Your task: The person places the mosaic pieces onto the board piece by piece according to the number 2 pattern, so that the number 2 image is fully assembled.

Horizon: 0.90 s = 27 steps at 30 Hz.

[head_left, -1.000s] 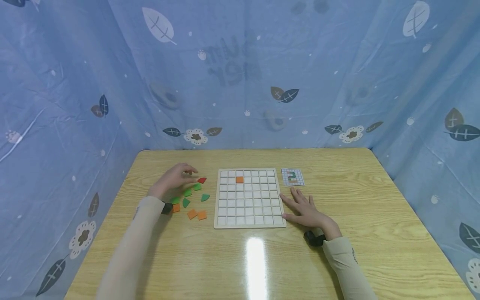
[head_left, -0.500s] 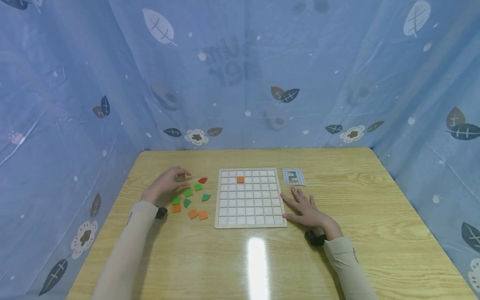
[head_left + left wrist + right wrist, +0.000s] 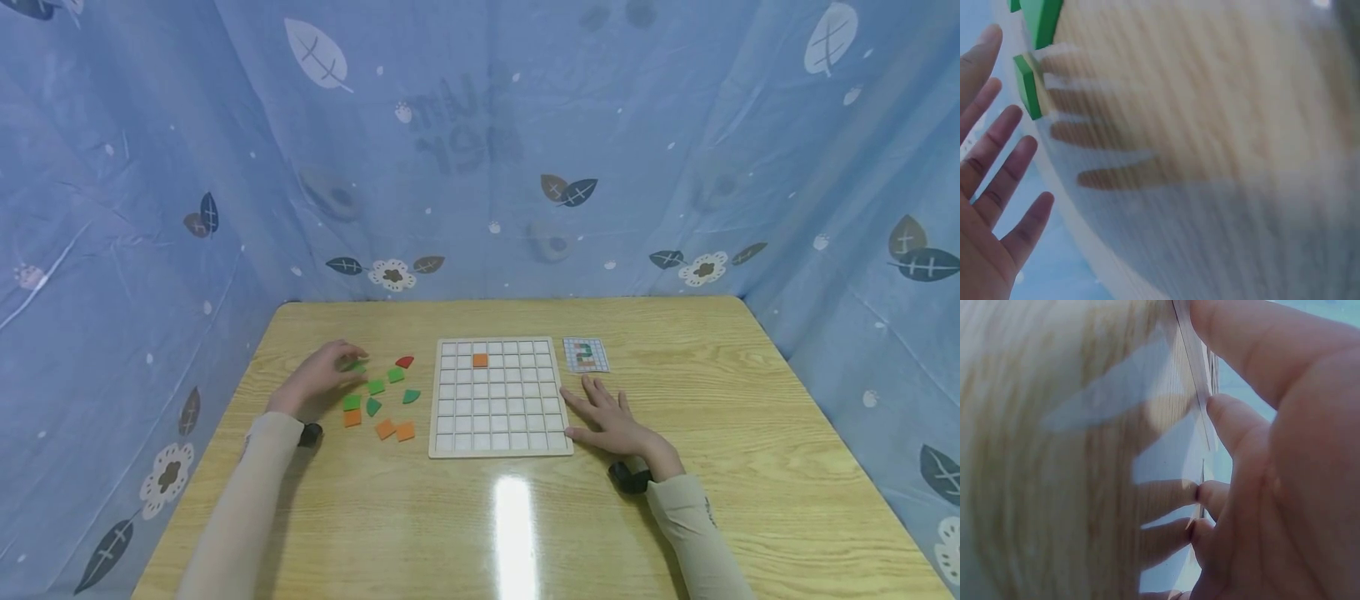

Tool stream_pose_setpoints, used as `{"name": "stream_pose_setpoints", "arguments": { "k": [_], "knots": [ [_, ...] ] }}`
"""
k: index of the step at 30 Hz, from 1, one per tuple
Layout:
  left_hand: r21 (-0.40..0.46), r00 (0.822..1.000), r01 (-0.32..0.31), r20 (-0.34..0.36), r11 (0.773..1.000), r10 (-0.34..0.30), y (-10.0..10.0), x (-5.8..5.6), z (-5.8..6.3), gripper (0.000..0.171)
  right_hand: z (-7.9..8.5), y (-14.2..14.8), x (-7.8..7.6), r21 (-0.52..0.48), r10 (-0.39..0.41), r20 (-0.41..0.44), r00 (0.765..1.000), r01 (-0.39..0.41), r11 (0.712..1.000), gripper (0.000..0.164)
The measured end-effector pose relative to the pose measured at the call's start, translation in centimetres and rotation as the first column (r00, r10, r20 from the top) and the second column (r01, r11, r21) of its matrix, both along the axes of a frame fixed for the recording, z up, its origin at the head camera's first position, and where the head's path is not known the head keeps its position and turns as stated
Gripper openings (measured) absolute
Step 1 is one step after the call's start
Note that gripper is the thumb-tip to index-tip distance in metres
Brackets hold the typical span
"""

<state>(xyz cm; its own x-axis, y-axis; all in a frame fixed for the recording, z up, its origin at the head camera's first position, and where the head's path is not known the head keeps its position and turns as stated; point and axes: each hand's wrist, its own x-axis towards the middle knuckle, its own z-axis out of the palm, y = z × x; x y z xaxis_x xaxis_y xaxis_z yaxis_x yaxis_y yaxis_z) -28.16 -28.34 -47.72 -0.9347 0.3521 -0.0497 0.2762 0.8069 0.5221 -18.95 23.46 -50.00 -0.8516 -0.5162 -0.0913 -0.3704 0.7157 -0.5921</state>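
Note:
My left hand (image 3: 318, 371) hovers at the left of the table, fingers apart and holding nothing. Close by its fingertips is a light green square tile (image 3: 358, 367); the left wrist view shows a green tile (image 3: 1027, 86) on the wood just beyond the fingers. More light green squares (image 3: 376, 387), two dark green quarter-round tiles (image 3: 411, 396), a red quarter-round tile (image 3: 405, 362) and several orange squares (image 3: 385, 429) lie between this hand and the white grid board (image 3: 433, 417). My right hand (image 3: 611, 423) rests spread, with thumb and index fingertips at the board's right edge.
One orange square (image 3: 480, 360) sits in a cell of the board's second row. A small pattern card (image 3: 586, 355) lies right of the board. The wooden table (image 3: 420, 525) meets a blue patterned curtain (image 3: 480, 208) at the back and sides.
My left hand has drawn back to the left and slightly nearer, away from the red tile. A light green square now shows at its fingertips. The right hand has stayed still.

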Motion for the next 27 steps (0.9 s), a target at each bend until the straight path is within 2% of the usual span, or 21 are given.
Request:
{"name": "stream_pose_setpoints", "arguments": {
  "k": [4,14,27],
  "knots": [
    [-0.001,1.000,-0.012,0.010,1.000,0.012,-0.4,0.3,-0.1,0.046,0.0,0.0,0.0,0.003,0.000,-0.002,1.000,0.000,1.000,0.066],
    [-0.026,0.999,-0.024,-0.022,0.999,0.023,-1.0,0.6,-0.2,0.046,-0.1,0.1,0.0,-0.008,0.001,0.001,1.000,-0.001,1.000,0.067],
    [-0.026,0.999,-0.016,-0.046,1.000,0.014,-1.1,0.5,-0.5,0.040,-0.2,0.1,-0.2,-0.009,0.004,0.000,1.000,-0.004,1.000,0.067]
  ]
}}
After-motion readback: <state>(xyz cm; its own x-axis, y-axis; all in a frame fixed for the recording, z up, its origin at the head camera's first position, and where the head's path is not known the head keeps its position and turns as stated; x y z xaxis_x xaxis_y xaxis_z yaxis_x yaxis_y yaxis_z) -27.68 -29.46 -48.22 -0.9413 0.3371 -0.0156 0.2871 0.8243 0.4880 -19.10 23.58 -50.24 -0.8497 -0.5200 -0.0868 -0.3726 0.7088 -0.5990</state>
